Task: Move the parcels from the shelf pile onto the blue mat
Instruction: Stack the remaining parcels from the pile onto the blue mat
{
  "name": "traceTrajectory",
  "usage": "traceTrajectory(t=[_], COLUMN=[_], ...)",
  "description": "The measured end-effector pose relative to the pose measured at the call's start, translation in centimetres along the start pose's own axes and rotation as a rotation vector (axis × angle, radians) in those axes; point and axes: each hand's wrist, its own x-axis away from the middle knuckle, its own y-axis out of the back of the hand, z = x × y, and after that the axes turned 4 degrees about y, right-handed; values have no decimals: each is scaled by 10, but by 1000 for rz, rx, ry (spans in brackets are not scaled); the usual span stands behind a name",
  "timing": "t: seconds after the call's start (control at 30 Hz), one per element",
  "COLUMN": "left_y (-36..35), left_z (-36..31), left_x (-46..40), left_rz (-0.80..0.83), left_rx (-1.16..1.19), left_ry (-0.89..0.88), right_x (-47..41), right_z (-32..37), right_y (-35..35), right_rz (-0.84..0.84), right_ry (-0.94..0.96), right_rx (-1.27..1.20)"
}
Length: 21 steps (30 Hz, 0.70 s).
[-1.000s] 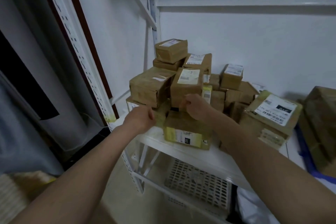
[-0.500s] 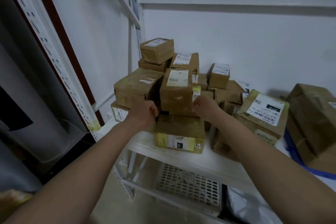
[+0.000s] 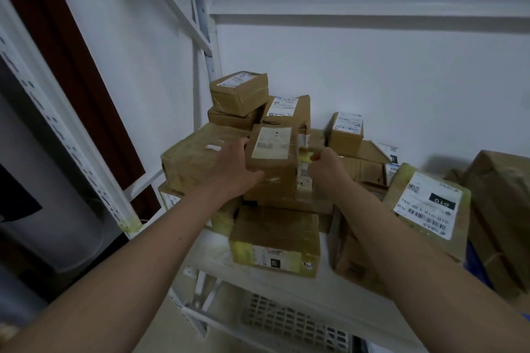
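Step in hand, judged: taking hold of one parcel at the front of the shelf pile; no lift visible yet.

Shelf: white board under both forearms, carrying the whole parcel pile. The pile rises beyond and to both sides of the hands.

Large parcel, directly left of the left hand, brown, touching the held one. Labelled parcel, right of the right forearm, tilted, barcode label up. Yellow-taped parcel, just below the hands, underneath the gripped one.

Gripped parcel: between the two hands, label facing up, resting on the stack.

Left hand: fingers spread along the parcel's left side, thumb across its near face, clamped on it. Right hand: at the parcel's right edge, fingers curled; whether they hold the parcel or a neighbour behind it cannot be told.

Containers: a perforated plastic crate sits below the shelf, under the forearms; contents not visible.

Blue mat: only a blue strip shows far right of the right arm; uncertain whether this is it.

Next move, judged: a straight lift clear of the neighbours, then a carry rightward.
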Motion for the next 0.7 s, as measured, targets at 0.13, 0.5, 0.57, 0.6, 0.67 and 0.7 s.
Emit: traceTrajectory(t=[0.13,0.5,0.57,0.6,0.67,0.7], left_y=[-3,1,1,2,8,12], left_z=[-1,0,-3,-5,-16,-23], left_x=[-8,-29,-27,-28,-29,-31], left_rz=[67,377,412,410,365,333], left_rx=[107,304,361,385,416,434], left_ry=[60,219,189,173,115,84], right_x=[-24,-25,-21,-19,-19,-19], right_z=[3,16,16,17,20,23], right_y=[-13,-24,-26,-26,-20,-14], right_rz=[25,176,172,156,130,115], right_ry=[-38,-158,-168,-164,-121,-80], right_rx=[-89,-311,-389,-440,-580,-645])
